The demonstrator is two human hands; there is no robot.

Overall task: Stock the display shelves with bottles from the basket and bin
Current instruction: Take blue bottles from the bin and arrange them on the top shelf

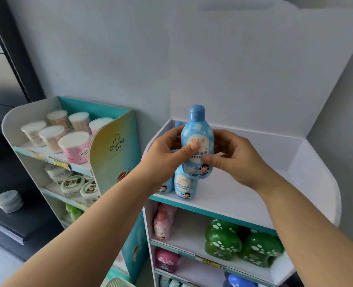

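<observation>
A light blue bottle point(197, 137) with a blue cap and a cartoon label is held upright above the top shelf point(244, 191) of the white display stand. My left hand point(167, 156) grips its left side, thumb across the label. From the right, my right hand point(233, 156) holds the bottle, thumb near its lower edge. Below it, a matching blue bottle point(185, 185) stands on the shelf, with another point(165, 187) partly hidden behind my left wrist. A further blue cap point(178, 123) shows at the back.
Lower shelves hold pink bottles point(162, 224), green spotted bottles point(223, 239) and a dark blue one point(241, 281). A second stand on the left point(117, 146) carries cotton-swab tubs point(74, 147) and cream jars point(73, 186). A basket rim point(117, 282) shows at the bottom edge.
</observation>
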